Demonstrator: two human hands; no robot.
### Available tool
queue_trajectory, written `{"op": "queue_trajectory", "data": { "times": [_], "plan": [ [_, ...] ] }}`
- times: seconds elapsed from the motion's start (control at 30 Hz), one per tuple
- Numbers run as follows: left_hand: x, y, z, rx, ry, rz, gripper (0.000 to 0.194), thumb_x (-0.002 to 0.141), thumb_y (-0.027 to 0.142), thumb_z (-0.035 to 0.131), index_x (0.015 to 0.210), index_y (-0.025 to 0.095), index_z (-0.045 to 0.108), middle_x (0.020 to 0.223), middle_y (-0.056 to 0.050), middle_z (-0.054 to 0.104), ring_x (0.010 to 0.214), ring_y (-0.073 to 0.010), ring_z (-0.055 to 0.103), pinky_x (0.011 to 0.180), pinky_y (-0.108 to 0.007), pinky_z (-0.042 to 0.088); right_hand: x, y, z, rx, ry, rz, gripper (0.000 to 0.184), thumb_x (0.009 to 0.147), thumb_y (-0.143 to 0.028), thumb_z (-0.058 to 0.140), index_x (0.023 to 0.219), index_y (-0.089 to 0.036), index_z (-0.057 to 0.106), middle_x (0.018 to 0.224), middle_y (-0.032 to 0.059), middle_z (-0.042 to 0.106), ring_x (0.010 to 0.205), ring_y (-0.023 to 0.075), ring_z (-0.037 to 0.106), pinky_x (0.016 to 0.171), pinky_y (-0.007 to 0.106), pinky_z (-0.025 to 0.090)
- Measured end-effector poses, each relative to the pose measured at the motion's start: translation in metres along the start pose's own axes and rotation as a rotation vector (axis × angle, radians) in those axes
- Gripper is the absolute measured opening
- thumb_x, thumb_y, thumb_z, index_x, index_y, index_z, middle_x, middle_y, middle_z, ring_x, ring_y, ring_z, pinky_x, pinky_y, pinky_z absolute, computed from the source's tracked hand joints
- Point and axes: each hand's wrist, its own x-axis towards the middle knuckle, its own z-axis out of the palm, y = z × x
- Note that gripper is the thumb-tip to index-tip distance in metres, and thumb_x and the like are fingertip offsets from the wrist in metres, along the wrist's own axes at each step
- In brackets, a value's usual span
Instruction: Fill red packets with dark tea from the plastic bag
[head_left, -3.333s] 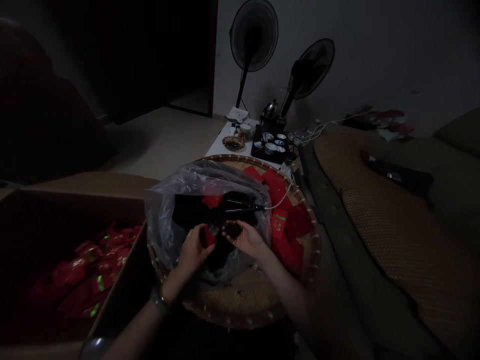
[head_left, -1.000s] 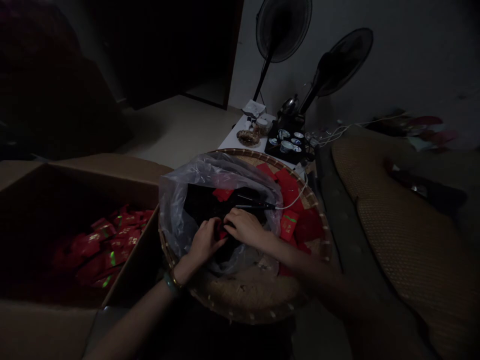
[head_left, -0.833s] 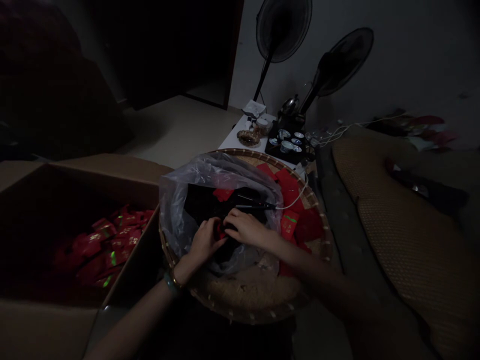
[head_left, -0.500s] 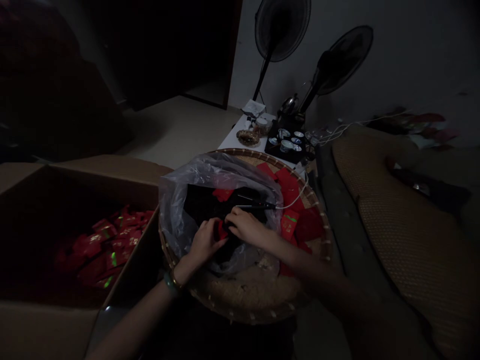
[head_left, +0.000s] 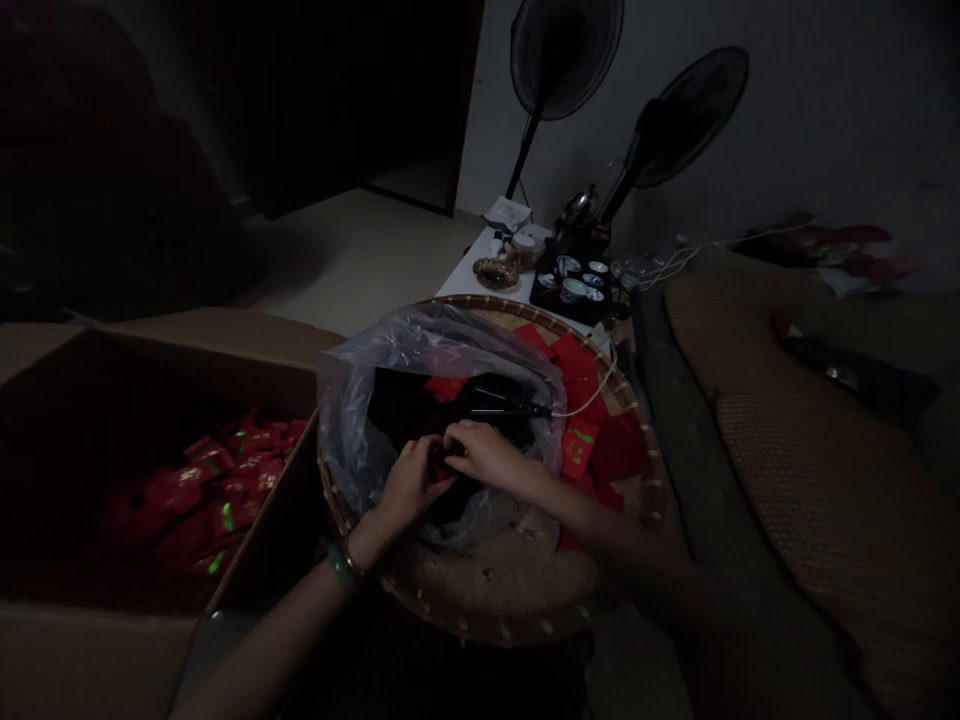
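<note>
My left hand (head_left: 409, 482), with a green bangle at its wrist, is closed around a small red packet (head_left: 437, 460). Only a bit of the packet shows between my hands. My right hand (head_left: 480, 452) has its fingers bent together at the packet's upper side; what they pinch is hidden. Both hands are over a clear plastic bag (head_left: 349, 400) filled with dark, loose-looking contents (head_left: 394, 400). Another red packet (head_left: 446, 386) rests on the dark contents. Just beyond my right hand lies a slim dark device (head_left: 517, 410) with a white cable.
A round woven tray (head_left: 517, 600) carries the bag, with flat red packets (head_left: 577, 370) along its right side. Left stands an open cardboard box (head_left: 225, 325) holding many filled red packets (head_left: 187, 485). Behind are tea cups (head_left: 574, 290) and two fans (head_left: 566, 60). A woven mat (head_left: 810, 480) lies right.
My right hand has shifted slightly left, its fingertips closer to my left hand and over the red packet. Less of the packet shows. My left hand has stayed put.
</note>
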Motion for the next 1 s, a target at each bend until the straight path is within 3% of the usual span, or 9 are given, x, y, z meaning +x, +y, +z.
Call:
{"op": "queue_trajectory", "data": {
  "times": [0.2, 0.33, 0.43, 0.6, 0.8, 0.9, 1.0],
  "plan": [
    [0.000, -0.002, 0.001, -0.004, -0.008, 0.019, 0.043, 0.069, 0.029, 0.067, 0.105, 0.019, 0.044, 0.097, -0.005, 0.054, 0.089, -0.0196, 0.049, 0.075, -0.032, 0.043, -0.002, -0.002, -0.002, -0.003, 0.012, -0.020, 0.016, 0.073, -0.007, 0.056, 0.086, -0.016, 0.061, 0.087, 0.0039, 0.050, 0.079, 0.0123, 0.051, 0.070, 0.023, 0.038],
    [0.001, -0.002, 0.001, 0.014, -0.006, 0.020, 0.046, 0.068, 0.031, 0.068, 0.105, 0.019, 0.045, 0.097, -0.005, 0.054, 0.089, -0.0203, 0.050, 0.074, -0.032, 0.043, -0.006, -0.018, -0.005, -0.190, -0.035, 0.067, 0.018, 0.076, -0.007, 0.051, 0.090, -0.014, 0.059, 0.097, 0.0072, 0.048, 0.074, 0.0130, 0.052, 0.065, 0.025, 0.039],
    [0.001, -0.003, 0.002, 0.025, 0.008, 0.021, 0.048, 0.068, 0.031, 0.067, 0.107, 0.018, 0.044, 0.096, -0.006, 0.053, 0.088, -0.0205, 0.050, 0.074, -0.032, 0.044, -0.005, -0.025, 0.000, -0.258, 0.000, 0.093, 0.023, 0.075, -0.005, 0.049, 0.097, -0.013, 0.054, 0.101, 0.0093, 0.047, 0.077, 0.0147, 0.052, 0.067, 0.027, 0.041],
    [0.000, -0.006, 0.003, 0.013, 0.006, 0.028, 0.044, 0.067, 0.021, 0.065, 0.106, 0.018, 0.043, 0.094, -0.006, 0.054, 0.088, -0.0216, 0.049, 0.073, -0.033, 0.044, -0.004, -0.019, 0.013, -0.047, 0.077, -0.042, 0.024, 0.075, -0.005, 0.052, 0.098, -0.013, 0.054, 0.096, 0.0071, 0.054, 0.090, 0.0160, 0.050, 0.080, 0.027, 0.042],
    [0.000, -0.004, -0.001, -0.054, -0.012, 0.021, 0.048, 0.066, 0.013, 0.061, 0.110, 0.017, 0.041, 0.104, -0.007, 0.054, 0.095, -0.0214, 0.049, 0.079, -0.034, 0.043, -0.015, -0.009, 0.012, 0.026, 0.077, -0.129, 0.023, 0.078, -0.023, 0.059, 0.101, -0.017, 0.061, 0.105, 0.0081, 0.056, 0.110, 0.0212, 0.040, 0.094, 0.036, 0.037],
    [0.000, -0.004, -0.001, -0.036, 0.000, 0.008, 0.050, 0.065, 0.015, 0.064, 0.109, 0.016, 0.043, 0.102, -0.008, 0.054, 0.092, -0.0214, 0.049, 0.077, -0.034, 0.043, -0.021, -0.006, 0.012, 0.062, 0.060, -0.137, 0.038, 0.078, -0.022, 0.058, 0.116, -0.019, 0.054, 0.120, 0.0099, 0.046, 0.115, 0.0213, 0.038, 0.097, 0.037, 0.036],
    [0.000, -0.004, 0.000, -0.013, 0.005, 0.006, 0.053, 0.064, 0.021, 0.069, 0.110, 0.016, 0.042, 0.100, -0.008, 0.055, 0.090, -0.0219, 0.049, 0.076, -0.035, 0.043, -0.023, -0.002, 0.014, 0.182, 0.095, -0.106, 0.061, 0.073, -0.021, 0.065, 0.129, -0.022, 0.041, 0.123, 0.0099, 0.041, 0.106, 0.0181, 0.047, 0.089, 0.032, 0.042]
  ]
}}
